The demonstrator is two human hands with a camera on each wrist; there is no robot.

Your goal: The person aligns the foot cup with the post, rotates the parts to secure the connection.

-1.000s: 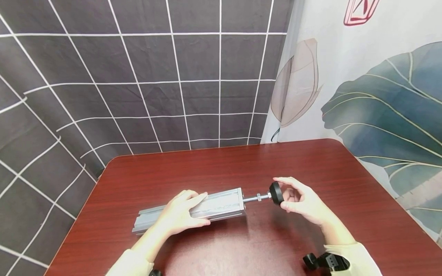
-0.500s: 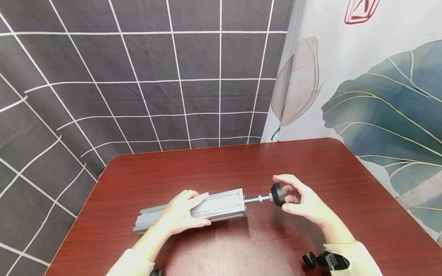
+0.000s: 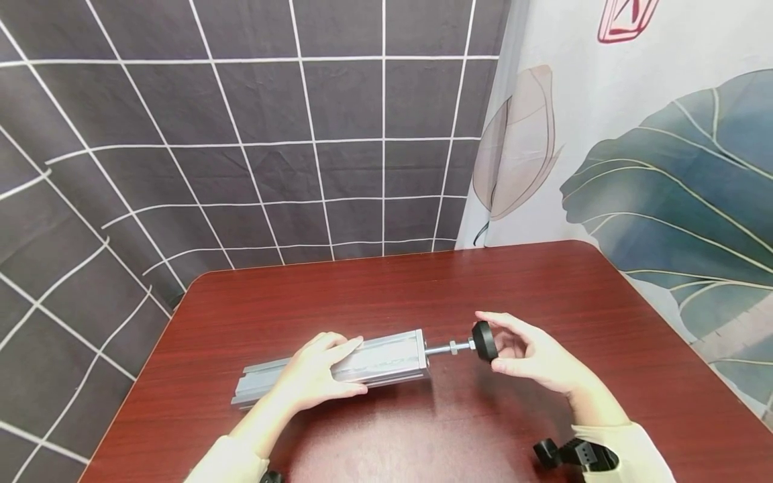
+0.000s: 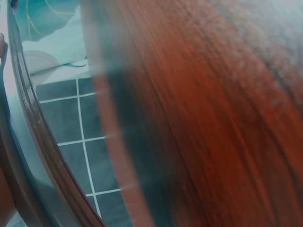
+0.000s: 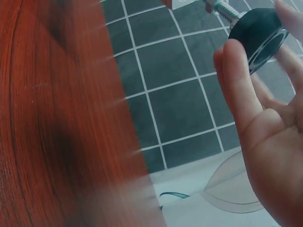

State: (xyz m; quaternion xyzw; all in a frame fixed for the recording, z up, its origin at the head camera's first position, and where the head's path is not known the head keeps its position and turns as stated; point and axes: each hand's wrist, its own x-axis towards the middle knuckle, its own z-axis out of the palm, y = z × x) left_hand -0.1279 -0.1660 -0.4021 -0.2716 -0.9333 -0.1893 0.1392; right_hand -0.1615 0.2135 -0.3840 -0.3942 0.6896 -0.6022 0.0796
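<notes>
A silver aluminium extrusion (image 3: pixel 386 355) lies slanted over the table in the head view. My left hand (image 3: pixel 311 377) grips it around the middle, thumb on the near side and fingers across the top. From its right end sticks a threaded rod (image 3: pixel 439 349) with nuts (image 3: pixel 453 347) on it, ending in a round black levelling foot (image 3: pixel 485 341). My right hand (image 3: pixel 534 350) pinches the foot's rim between thumb and fingertips. The right wrist view shows the foot (image 5: pixel 258 35) up close between the fingers. Along the left wrist view's edge runs the grooved extrusion (image 4: pixel 35 137).
The reddish-brown wooden table (image 3: pixel 386 295) has rounded far corners. Behind it hangs a dark grey curtain (image 3: pixel 344 100) with white grid lines, and at right a white cloth (image 3: pixel 580 134) with leaf prints. A black wrist mount (image 3: pixel 582 456) is strapped at the right sleeve.
The right hand's fingers shift slightly around the levelling foot, up and then back down. The left hand and the extrusion stay nearly still.
</notes>
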